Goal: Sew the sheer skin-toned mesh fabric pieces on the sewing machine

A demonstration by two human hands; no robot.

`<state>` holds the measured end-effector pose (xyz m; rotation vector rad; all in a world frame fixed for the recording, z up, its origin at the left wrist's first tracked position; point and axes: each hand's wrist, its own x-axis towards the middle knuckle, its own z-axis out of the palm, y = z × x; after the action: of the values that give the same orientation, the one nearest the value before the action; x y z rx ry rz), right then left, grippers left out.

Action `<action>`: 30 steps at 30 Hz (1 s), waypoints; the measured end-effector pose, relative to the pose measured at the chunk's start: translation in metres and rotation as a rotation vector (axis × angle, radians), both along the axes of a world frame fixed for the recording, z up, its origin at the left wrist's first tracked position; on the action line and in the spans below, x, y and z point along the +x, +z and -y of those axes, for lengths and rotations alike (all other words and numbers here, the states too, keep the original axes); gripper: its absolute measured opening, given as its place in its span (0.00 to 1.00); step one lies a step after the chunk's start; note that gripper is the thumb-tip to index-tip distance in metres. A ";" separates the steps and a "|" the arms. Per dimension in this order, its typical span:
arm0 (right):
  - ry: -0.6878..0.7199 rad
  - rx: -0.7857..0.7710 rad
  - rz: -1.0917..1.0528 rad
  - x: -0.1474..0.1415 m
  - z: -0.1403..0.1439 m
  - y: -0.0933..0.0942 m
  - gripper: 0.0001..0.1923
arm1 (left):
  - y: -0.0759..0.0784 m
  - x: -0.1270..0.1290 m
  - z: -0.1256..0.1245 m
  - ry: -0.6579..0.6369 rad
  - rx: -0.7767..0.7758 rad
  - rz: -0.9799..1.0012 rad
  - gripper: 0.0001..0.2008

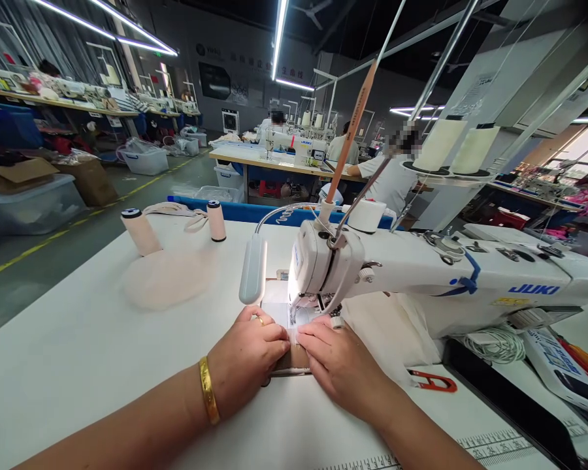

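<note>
My left hand (247, 356), with a gold bangle and a ring, is closed at the front of the sewing machine (318, 261), thumb and fingertips pinching the edge of a small pale fabric piece (293, 336). Opposite it, my right hand (343, 369) presses its fingers together on the same fabric, just right of the needle area. Between the two hands stands the presser foot (293, 316), lit by the lamp (253, 271). Much of the fabric is hidden under my fingers. Sheer cream fabric (392, 326) lies beneath the machine arm.
Two pink thread cones (216, 222) and a pale sheer cloth (169, 281) are on the table's left. Orange thread snips (434, 380), a black phone-like slab (507, 405) and a printed ruler (500, 447) lie at right. Co-workers (385, 176) sit beyond.
</note>
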<state>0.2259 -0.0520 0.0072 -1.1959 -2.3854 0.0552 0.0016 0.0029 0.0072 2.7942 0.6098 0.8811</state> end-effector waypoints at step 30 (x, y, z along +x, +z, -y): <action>0.001 0.130 -0.128 -0.011 -0.002 -0.007 0.17 | 0.049 -0.006 -0.006 0.401 -0.090 -0.450 0.14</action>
<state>0.2149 -0.0495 0.0005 -1.0976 -2.2421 -0.0226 -0.0048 0.0085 0.0566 2.8412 1.2714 0.2484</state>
